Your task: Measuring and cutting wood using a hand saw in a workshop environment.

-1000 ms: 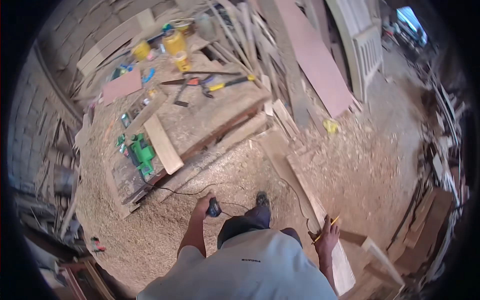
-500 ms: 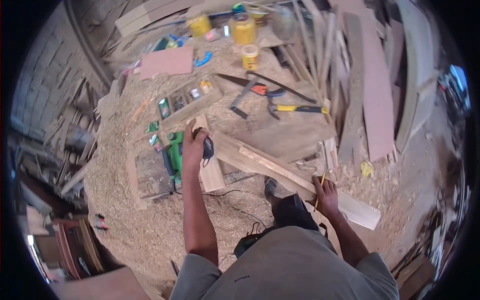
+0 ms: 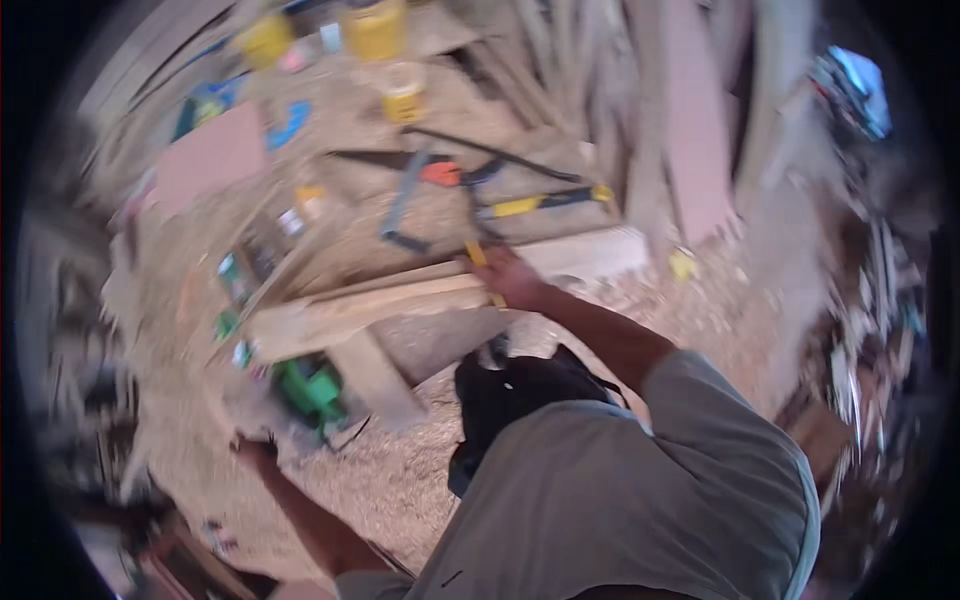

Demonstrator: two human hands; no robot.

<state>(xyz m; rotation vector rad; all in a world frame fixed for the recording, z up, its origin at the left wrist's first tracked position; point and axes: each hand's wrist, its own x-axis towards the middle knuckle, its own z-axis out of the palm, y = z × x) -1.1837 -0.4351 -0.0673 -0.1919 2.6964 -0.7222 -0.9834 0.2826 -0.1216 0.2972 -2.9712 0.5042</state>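
My right hand (image 3: 510,278) grips a long pale plank (image 3: 600,253) at its middle, with a yellow pencil (image 3: 476,254) between the fingers. A narrower wooden strip (image 3: 385,292) lies along that plank's left half. At the lower left, my left hand (image 3: 257,452) is closed around a small black object, blurred, which looks like a tape measure (image 3: 262,438). A green power planer (image 3: 312,392) stands between my left hand and the plank. Beside the planer a short board (image 3: 378,375) runs out from under the plank's left part.
Beyond the plank lie a handsaw (image 3: 370,160) and a yellow-and-black hammer (image 3: 540,203). A wooden box (image 3: 290,255) of small items sits at left. Yellow tubs (image 3: 404,100) stand farther back. Long boards (image 3: 695,130) lean at the right; shavings (image 3: 400,465) cover the floor.
The plank has swung round, its right end now farther away. My right hand has moved with it, up and left. My left hand has moved left and nearer me, past the planer. The view has turned.
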